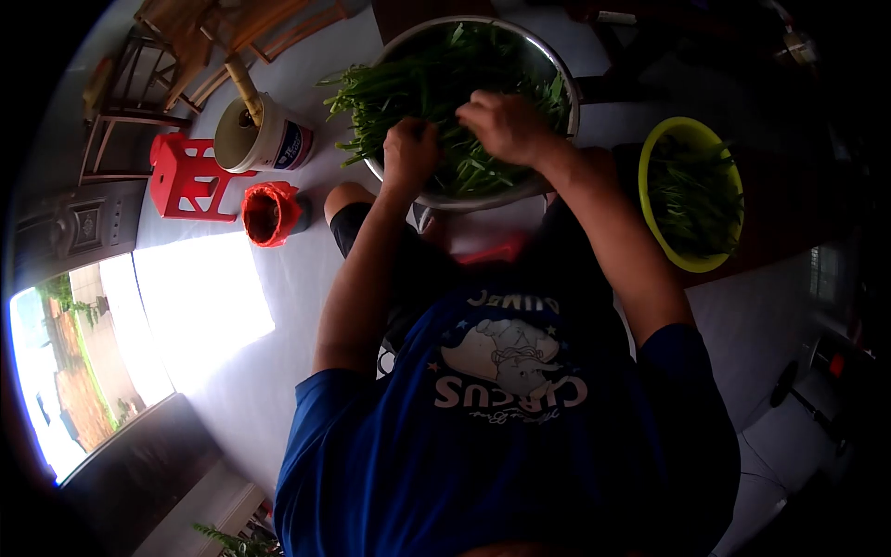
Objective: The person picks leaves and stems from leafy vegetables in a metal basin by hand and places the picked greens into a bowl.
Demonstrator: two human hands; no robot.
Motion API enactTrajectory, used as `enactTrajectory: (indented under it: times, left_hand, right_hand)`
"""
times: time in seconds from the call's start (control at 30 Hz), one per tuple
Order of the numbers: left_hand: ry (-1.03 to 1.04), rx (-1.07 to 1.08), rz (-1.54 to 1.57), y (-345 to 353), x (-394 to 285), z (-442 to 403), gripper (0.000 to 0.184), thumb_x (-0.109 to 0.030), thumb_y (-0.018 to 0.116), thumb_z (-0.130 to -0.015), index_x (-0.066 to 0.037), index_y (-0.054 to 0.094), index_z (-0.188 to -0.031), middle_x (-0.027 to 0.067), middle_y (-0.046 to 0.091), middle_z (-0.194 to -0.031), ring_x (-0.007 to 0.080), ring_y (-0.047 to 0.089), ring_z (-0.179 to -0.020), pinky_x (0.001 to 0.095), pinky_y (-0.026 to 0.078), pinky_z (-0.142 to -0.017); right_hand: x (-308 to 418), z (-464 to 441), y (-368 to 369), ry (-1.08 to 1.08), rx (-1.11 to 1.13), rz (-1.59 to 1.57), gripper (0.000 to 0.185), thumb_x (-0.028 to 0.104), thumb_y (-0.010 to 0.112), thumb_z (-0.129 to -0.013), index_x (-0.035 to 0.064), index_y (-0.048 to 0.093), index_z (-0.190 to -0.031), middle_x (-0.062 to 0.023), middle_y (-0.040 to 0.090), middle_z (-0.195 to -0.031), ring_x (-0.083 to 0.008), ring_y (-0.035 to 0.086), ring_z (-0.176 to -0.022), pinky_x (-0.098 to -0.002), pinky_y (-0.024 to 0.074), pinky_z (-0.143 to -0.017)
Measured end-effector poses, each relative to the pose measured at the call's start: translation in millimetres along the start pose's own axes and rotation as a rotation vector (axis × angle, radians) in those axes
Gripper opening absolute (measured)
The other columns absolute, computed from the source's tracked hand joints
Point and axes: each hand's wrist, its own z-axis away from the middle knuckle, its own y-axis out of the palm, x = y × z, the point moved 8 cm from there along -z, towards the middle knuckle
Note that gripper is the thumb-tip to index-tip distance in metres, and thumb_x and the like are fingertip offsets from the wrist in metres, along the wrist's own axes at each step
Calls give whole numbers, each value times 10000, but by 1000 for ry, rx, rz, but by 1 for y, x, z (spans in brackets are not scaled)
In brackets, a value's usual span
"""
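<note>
A large metal basin (569,88) is heaped with long-stemmed leafy greens (436,79), their stems sticking out over its left rim. My left hand (411,153) is closed at the near side of the heap, its fingers curled against the greens. Just to the right, my right hand (506,125) is held over the basin with thumb and fingers pinched together. Whatever is between those fingertips is too small and dark to make out. On the right stands a yellow-green basin (647,186) with more leafy greens (691,195) in it.
To the left are a white bucket (278,139) with a bamboo-like handle leaning in it, a red plastic stool (172,176) and a small bin with a red bag (269,213). Wooden chairs (186,46) stand beyond. Bright light falls on the floor (204,297) by the doorway.
</note>
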Motion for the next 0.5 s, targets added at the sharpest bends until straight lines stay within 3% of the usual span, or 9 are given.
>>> enactTrajectory:
  times: [0.1, 0.3, 0.4, 0.5]
  left_hand:
    - [79, -31, -114, 4, 1, -6, 353, -265, 629, -911, 70, 709, -986, 236, 726, -870, 330, 734, -791, 403, 559, -757]
    - [106, -22, -86, 6, -5, -2, 368, -281, 634, -909, 67, 715, -997, 240, 729, -889, 338, 731, -836, 404, 556, -781]
    - [86, -26, -32, 10, -6, 0, 280, -229, 671, -880, 39, 733, -931, 261, 712, -870, 415, 709, -868, 452, 560, -797]
    - [59, 31, -28, 20, 0, 2, 325, -243, 655, -918, 67, 719, -996, 208, 740, -879, 257, 730, -813, 357, 556, -738]
  right_hand:
    - [14, -1, 16, -52, 94, 31, 76, 134, 626, -869, 62, 647, -854, -131, 643, -853, -342, 687, -813, -473, 560, -697]
    - [25, 5, 16, -108, 131, -9, 127, 172, 648, -856, 48, 637, -834, -131, 658, -855, -341, 695, -794, -455, 573, -706]
    - [26, 8, 20, -113, 124, 31, 158, 199, 651, -855, 46, 632, -824, -132, 669, -864, -344, 690, -781, -453, 571, -704]
    - [20, 13, 19, -86, 61, -94, 182, 214, 688, -830, 48, 624, -795, -138, 664, -824, -345, 679, -759, -453, 553, -666]
